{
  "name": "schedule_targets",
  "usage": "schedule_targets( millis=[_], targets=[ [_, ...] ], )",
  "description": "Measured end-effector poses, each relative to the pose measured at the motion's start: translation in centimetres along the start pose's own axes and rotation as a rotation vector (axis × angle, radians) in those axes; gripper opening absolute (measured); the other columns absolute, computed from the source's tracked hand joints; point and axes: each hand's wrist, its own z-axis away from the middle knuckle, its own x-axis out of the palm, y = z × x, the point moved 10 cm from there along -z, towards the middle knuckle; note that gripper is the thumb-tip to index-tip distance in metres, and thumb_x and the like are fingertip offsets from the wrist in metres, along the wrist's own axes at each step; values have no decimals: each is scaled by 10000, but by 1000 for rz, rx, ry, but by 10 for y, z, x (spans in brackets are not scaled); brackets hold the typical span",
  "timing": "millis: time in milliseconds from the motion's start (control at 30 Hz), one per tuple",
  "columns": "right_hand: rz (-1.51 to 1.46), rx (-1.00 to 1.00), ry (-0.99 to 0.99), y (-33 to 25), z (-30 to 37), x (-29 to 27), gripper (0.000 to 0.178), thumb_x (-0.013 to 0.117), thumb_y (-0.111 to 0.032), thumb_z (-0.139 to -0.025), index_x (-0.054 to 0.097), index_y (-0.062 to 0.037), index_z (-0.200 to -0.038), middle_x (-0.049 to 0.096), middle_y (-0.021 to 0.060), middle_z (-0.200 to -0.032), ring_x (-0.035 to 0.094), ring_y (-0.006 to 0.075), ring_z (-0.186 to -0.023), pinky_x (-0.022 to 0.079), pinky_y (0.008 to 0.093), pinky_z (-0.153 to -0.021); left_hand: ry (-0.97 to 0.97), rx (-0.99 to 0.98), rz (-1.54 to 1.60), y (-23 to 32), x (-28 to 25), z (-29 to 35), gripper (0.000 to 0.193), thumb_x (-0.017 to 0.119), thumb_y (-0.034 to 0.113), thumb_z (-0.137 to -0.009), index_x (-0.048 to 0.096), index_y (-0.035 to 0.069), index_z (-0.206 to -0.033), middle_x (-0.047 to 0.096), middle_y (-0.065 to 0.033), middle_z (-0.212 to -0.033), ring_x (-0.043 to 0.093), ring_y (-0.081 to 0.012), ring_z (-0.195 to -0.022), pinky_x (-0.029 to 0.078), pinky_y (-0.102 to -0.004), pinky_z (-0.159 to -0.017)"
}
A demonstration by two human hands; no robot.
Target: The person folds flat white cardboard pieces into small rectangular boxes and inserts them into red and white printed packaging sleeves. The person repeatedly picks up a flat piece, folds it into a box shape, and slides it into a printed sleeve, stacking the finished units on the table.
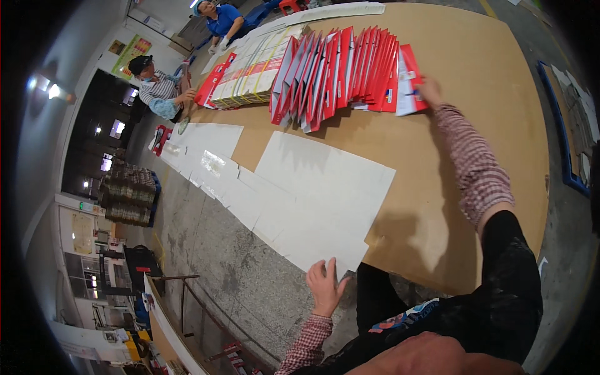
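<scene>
A long row of red-and-white folded cartons leans across the far part of the brown table. My right hand is at the right end of this row, its fingers closed at the edge of the last red-and-white carton; the fingertips are partly hidden. Close to my body, my left hand is held with fingers apart and nothing in it. It is by the near edge of a white cardboard sheet lying on the table.
Behind the row's left side is a strapped stack of flat cartons. Two people work at the far side. More white sheets cover the table's left edge. On the floor at right is a blue pallet with cardboard.
</scene>
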Motion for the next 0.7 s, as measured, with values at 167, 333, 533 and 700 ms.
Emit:
schedule_targets(
  millis=[167,333,533,700],
  targets=[
    [73,-38,-192,-58,76,69,373,597,-241,-917,657,-32,-1220,695,243,-1074,675,378,-992,517,472,-874,-94,167,44,-12,-27,12,506,766,110,-773,620,62,-1256,607,-153,-1173,590,-332,-1065,493,-433,-899],
    [-127,-562,-505,-181,303,-54,581,701,-232,-878,527,-99,-1415,581,137,-1302,553,303,-1197,472,394,-995,-83,377,74,48,-107,-10,275,660,44,-766,655,65,-1040,647,-50,-869,637,-253,-778,505,-380,-679],
    [192,-722,-782,-192,554,-244,458,735,-146,-774,655,-88,-1221,648,97,-1279,531,326,-1288,292,559,-1149,-428,754,436,304,-37,33,503,792,257,-647,604,43,-1062,636,-98,-989,656,-270,-934,528,-388,-768],
    [557,-359,-464,-97,600,-393,442,692,-23,-732,670,-59,-1172,675,98,-1229,575,330,-1208,328,528,-1122,-473,956,203,332,31,90,951,897,349,-528,525,34,-1344,468,-184,-1451,427,-389,-1361,391,-576,-1048]
  ],
)
